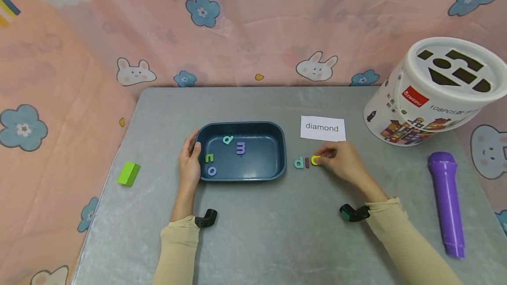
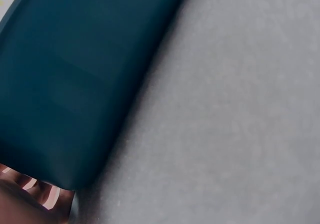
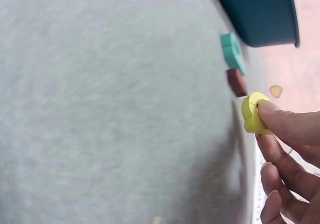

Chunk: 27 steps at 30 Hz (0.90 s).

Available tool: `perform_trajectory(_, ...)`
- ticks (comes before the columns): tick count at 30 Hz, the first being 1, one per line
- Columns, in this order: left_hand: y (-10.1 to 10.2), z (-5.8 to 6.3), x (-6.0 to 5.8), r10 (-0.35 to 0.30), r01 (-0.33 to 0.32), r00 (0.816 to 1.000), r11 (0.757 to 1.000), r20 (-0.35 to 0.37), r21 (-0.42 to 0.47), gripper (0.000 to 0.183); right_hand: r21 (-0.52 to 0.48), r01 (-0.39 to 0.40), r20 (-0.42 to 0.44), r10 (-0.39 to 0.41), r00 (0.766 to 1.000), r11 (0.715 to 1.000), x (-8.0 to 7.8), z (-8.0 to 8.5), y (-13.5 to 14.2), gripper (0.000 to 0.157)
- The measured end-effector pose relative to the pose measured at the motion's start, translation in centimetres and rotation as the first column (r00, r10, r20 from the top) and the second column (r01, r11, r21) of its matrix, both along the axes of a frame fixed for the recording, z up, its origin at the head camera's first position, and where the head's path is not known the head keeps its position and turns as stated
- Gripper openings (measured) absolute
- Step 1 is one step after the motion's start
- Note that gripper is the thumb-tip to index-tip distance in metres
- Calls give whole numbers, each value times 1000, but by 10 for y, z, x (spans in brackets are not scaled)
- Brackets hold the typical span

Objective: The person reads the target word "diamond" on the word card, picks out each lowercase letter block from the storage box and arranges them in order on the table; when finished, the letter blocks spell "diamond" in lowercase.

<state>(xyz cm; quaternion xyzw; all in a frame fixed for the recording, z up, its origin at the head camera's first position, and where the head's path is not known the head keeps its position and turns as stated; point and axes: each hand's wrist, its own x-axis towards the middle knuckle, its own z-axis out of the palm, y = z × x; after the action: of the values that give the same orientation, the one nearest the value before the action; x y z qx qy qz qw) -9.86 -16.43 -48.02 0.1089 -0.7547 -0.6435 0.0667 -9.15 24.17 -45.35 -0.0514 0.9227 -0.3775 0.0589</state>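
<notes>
We see the left hand (image 1: 189, 166) at the left end of the blue tray (image 1: 257, 180); it grips this end, with the thumb at the rim and the other fingers bent along the outer side. The right hand (image 1: 343, 164) is nearly closed at the fingertips, and it pinches the yellow letter (image 3: 251, 115) between thumb and forefinger, while its other fingers are curled loosely. We find this yellow letter to the right of the tray, just beside the red letter (image 1: 307, 162), which stands next to the teal d (image 1: 302, 162). We cannot tell whether the yellow letter touches the table (image 1: 245, 236). Behind it, near the right hand, lies the white card (image 1: 322, 133) with the word "diamond".

Inside the tray we count four pieces: the teal letter (image 1: 230, 139) and the purple letter (image 1: 240, 148) farther back, the green letter (image 1: 211, 158) and the blue ring (image 1: 212, 175) near the left end. The green block (image 1: 128, 174) lies well apart, at the left. On the right we notice the purple tube (image 1: 447, 206), and behind it the white bucket (image 1: 396, 100).
</notes>
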Motion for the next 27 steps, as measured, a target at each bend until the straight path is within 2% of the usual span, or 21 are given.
perform_trajectory(16,0,2,1,-12,12,1000,1000,9,5,44,13,-10,44,10,999,1000,1,-10,0,4)
perform_trajectory(20,0,1,1,-13,13,1000,1000,10,6,44,48,0,42,-2,999,999,2,-8,-4,9)
perform_trajectory(24,0,0,1,-11,11,1000,1000,0,8,44,87,26,0,-26,1000,996,3,2,-17,15)
perform_trajectory(27,0,1,0,-11,11,1000,1000,-9,14,44,46,41,-85,-37,996,998,4,11,-33,18)
